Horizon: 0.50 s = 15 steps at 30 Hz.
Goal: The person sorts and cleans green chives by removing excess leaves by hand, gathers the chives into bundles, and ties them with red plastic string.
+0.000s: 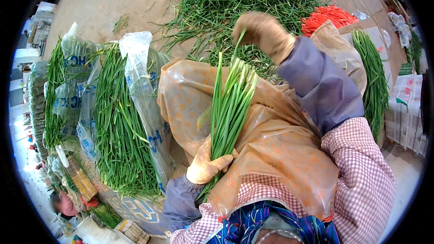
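Observation:
My left hand [206, 163], in a pale glove, grips a bunch of garlic chives [234, 105] over my lap. The pale cut ends point up and away from me, and the leaf ends hang past my wrist. Near those cut ends is my gloved right hand [264, 34], curled and blurred by motion. One stalk stands out from the bunch and overlaps its fingers; whether they grip it cannot be told. A translucent brown plastic apron [288, 145] covers my lap and knees.
A large heap of loose chives [244, 0] lies ahead on the floor. Red ties [327, 18] are piled at its right. Chives in printed plastic bags [122, 118] stand on my left. Another chive bundle [371, 81] and white crates [405, 112] are right. A person [66, 203] is at far left.

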Each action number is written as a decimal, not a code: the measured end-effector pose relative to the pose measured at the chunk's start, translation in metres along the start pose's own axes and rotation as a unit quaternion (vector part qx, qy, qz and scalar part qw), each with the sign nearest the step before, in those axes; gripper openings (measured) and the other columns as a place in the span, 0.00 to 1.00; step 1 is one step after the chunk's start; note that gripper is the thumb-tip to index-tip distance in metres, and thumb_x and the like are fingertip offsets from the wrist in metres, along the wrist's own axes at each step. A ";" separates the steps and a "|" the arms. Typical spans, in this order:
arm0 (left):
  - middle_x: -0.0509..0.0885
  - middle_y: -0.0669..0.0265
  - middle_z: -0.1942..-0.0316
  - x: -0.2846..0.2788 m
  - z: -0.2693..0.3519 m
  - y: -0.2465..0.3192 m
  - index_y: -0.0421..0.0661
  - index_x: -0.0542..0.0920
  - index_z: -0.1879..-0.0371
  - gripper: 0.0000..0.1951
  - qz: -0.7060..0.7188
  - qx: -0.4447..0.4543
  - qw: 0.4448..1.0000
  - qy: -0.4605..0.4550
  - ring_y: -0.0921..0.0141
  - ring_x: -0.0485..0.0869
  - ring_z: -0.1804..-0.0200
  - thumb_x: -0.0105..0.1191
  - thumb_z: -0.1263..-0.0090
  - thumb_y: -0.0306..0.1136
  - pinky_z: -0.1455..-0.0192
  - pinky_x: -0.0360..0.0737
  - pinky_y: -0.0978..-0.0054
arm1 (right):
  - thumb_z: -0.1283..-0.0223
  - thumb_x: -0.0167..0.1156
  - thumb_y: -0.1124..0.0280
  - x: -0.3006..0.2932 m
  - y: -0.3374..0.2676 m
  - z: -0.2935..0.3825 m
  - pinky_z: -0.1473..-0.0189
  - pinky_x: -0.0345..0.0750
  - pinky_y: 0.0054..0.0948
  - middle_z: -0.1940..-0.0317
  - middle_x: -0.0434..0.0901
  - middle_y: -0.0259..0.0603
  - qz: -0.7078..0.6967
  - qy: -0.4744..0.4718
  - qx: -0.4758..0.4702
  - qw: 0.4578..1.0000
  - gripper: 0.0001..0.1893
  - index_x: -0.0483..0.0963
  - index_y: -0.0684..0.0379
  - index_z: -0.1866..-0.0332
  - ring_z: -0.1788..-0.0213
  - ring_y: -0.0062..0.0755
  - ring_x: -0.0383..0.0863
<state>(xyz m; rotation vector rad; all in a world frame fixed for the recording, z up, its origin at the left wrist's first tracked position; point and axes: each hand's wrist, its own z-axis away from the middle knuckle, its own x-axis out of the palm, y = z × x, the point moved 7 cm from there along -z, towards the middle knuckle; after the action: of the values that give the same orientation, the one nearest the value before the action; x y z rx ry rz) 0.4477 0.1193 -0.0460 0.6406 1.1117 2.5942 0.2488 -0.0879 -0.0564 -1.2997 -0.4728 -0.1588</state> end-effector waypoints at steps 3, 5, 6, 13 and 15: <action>0.79 0.66 0.66 0.004 0.000 0.006 0.42 0.64 0.44 0.24 -0.004 0.007 1.000 -0.015 0.78 0.73 0.74 0.52 0.41 0.21 0.71 0.72 0.83 | 0.43 0.57 0.67 -0.142 -0.050 -0.014 0.56 0.76 0.33 0.69 0.79 0.37 -0.094 0.193 -0.156 0.964 0.05 0.75 0.57 0.68 0.65 0.30 0.78; 0.79 0.66 0.65 0.003 -0.001 0.005 0.42 0.64 0.44 0.24 -0.007 0.008 1.000 -0.016 0.78 0.73 0.73 0.52 0.41 0.21 0.71 0.72 0.83 | 0.42 0.56 0.67 -0.200 -0.073 0.021 0.54 0.74 0.33 0.65 0.78 0.37 -0.087 0.455 -0.207 0.862 0.09 0.74 0.57 0.59 0.61 0.31 0.78; 0.79 0.66 0.65 0.001 0.000 0.005 0.42 0.64 0.44 0.24 0.014 0.012 1.000 -0.001 0.78 0.73 0.74 0.52 0.41 0.21 0.71 0.72 0.83 | 0.42 0.56 0.67 -0.193 -0.075 0.022 0.54 0.74 0.33 0.65 0.78 0.37 -0.090 0.451 -0.208 0.864 0.09 0.74 0.57 0.59 0.61 0.31 0.78; 0.78 0.67 0.64 -0.002 -0.007 0.035 0.42 0.63 0.42 0.26 -0.059 0.062 0.993 0.082 0.79 0.74 0.70 0.52 0.41 0.21 0.65 0.73 0.82 | 0.45 0.63 0.65 -0.031 -0.007 0.076 0.46 0.71 0.29 0.53 0.76 0.40 0.149 0.130 -0.031 0.980 0.24 0.69 0.64 0.45 0.50 0.30 0.74; 0.77 0.65 0.59 0.001 -0.011 0.039 0.41 0.61 0.39 0.29 -0.089 0.087 0.989 0.075 0.76 0.75 0.62 0.52 0.43 0.21 0.56 0.74 0.79 | 0.42 0.61 0.67 -0.025 -0.045 0.095 0.51 0.73 0.26 0.58 0.78 0.36 0.207 0.188 -0.215 0.936 0.15 0.74 0.62 0.51 0.55 0.26 0.76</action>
<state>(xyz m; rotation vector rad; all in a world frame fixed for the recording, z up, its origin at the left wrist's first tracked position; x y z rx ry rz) 0.4396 0.0858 -0.0242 0.3668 1.3868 2.4442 0.1863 -0.0135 -0.0092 -1.7219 0.1823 -0.1575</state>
